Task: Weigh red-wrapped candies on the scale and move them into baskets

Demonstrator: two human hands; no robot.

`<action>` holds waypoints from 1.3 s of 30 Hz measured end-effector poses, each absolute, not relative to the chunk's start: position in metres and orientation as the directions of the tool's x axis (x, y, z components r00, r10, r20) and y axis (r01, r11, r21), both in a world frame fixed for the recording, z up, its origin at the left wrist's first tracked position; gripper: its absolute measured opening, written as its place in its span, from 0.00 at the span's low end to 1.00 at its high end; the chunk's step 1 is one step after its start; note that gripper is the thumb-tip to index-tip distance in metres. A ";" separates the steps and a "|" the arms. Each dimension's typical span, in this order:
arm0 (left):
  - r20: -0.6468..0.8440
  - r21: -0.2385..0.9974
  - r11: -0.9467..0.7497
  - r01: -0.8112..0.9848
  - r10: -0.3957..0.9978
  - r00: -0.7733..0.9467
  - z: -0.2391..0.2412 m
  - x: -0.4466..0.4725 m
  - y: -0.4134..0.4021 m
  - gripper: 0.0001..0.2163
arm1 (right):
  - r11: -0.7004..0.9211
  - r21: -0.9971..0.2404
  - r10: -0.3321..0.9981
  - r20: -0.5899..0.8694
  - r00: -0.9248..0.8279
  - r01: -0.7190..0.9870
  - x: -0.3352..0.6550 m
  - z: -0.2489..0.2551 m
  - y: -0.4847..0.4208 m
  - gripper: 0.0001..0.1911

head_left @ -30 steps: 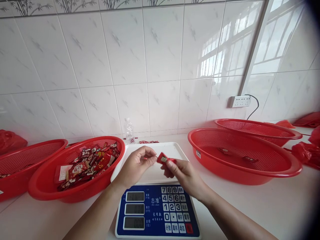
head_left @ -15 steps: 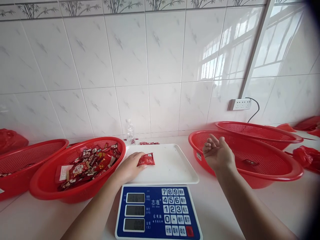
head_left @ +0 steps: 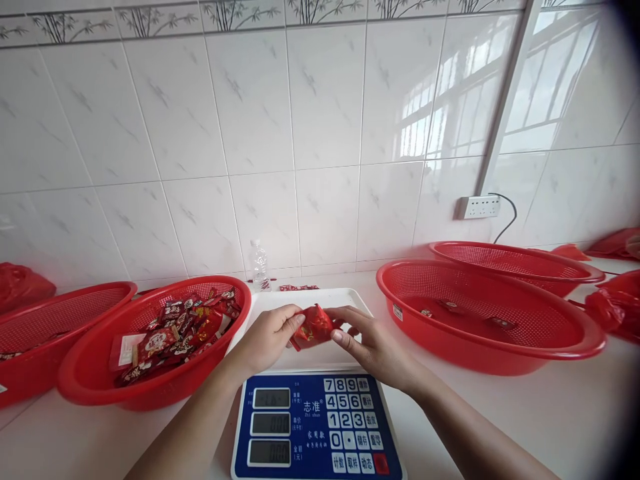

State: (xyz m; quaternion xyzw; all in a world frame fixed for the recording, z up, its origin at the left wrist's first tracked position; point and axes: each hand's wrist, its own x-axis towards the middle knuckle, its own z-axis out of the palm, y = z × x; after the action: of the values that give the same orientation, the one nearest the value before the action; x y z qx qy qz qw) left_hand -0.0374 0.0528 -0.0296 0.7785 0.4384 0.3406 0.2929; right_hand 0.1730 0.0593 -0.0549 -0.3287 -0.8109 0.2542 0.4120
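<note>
A small red packet (head_left: 316,327) is held above the white tray (head_left: 280,360) of a digital scale (head_left: 318,427). My left hand (head_left: 270,337) pinches the packet's left side between thumb and fingers. On its right side, my right hand (head_left: 367,340) grips the packet's edge, thumb below and fingers above. The packet is tilted and slightly crumpled, with gold print on its front. To the left, a red oval basket (head_left: 80,383) holds a heap of red and dark wrapped packets (head_left: 183,327).
At right stands a red basket (head_left: 550,350) with several small packets inside, another red basket (head_left: 520,257) behind it. A further red basket (head_left: 30,320) is at far left. A clear plastic bottle (head_left: 259,267) stands by the wall, below a power socket strip (head_left: 479,207).
My right hand has moved left from the right basket to the packet and now grips it. My left hand has raised and turned the packet. More small packets show in the right basket.
</note>
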 end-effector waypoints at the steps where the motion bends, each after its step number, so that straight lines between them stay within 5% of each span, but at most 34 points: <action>1: 0.258 0.766 -0.440 0.468 0.878 0.403 -0.028 -0.035 0.049 0.15 | 0.650 -0.698 0.738 0.486 -0.468 0.300 0.173 -0.054 0.057 0.19; 8: 0.222 0.862 -0.395 0.316 0.857 0.465 -0.020 -0.026 0.036 0.16 | 0.548 -0.820 0.793 0.448 -0.412 0.163 0.168 -0.056 0.056 0.19; 15: 0.240 0.823 -0.407 0.397 0.881 0.408 -0.019 -0.024 0.035 0.12 | 0.516 -0.850 0.807 0.441 -0.392 0.107 0.169 -0.056 0.056 0.19; 24: 0.272 0.941 -0.330 0.081 0.875 0.400 -0.024 -0.019 0.036 0.11 | 0.490 -0.868 0.802 0.412 -0.432 0.084 0.170 -0.052 0.049 0.21; 32: 0.222 0.950 -0.304 0.070 0.818 0.530 -0.019 -0.021 0.033 0.12 | 0.461 -0.887 0.816 0.411 -0.405 0.029 0.170 -0.051 0.047 0.20; 39: 0.263 0.946 -0.320 0.047 0.846 0.464 -0.020 -0.015 0.029 0.12 | 0.487 -0.873 0.775 0.443 -0.451 -0.020 0.172 -0.054 0.051 0.22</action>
State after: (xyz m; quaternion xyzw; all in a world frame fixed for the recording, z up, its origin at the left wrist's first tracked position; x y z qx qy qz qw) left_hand -0.0149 0.0290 -0.0201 0.7022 0.3179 0.4086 0.4888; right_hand 0.1722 0.0506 -0.0542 -0.2579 -0.7318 0.4358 0.4561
